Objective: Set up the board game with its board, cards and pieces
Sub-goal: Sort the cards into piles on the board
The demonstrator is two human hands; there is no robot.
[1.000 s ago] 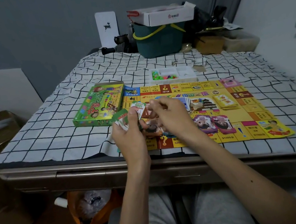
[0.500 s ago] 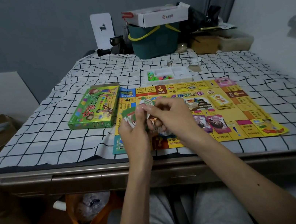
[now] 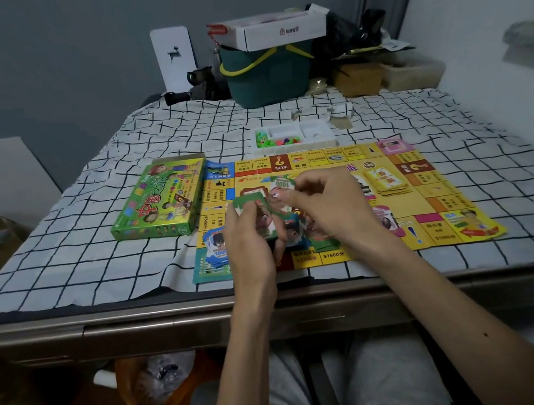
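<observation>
The yellow game board point(image 3: 437, 194) lies flat on the checked cloth. Over its near left part my left hand point(image 3: 251, 243) holds a small stack of green-edged play money point(image 3: 252, 204). My right hand point(image 3: 332, 206) pinches a green 1000 note point(image 3: 283, 184) at the top of that stack. A blue pile of notes point(image 3: 216, 249) lies on the board's near left corner, a yellow card pile point(image 3: 387, 179) on its right half, and pink notes point(image 3: 386, 219) show past my right wrist. The green game box point(image 3: 161, 200) sits left of the board. A white tray point(image 3: 318, 135) with coloured pieces stands behind the board.
A teal basket point(image 3: 269, 75) with a white carton point(image 3: 281, 28) on top stands at the back of the table, with dark items and brown boxes beside it. The table's metal front edge point(image 3: 138, 322) runs close to my knees. An orange bag point(image 3: 148, 390) sits on the floor.
The view has shifted slightly. Both hands stay together over the board's near left part, working through the stack; my right hand now lifts a 1000 note from its top.
</observation>
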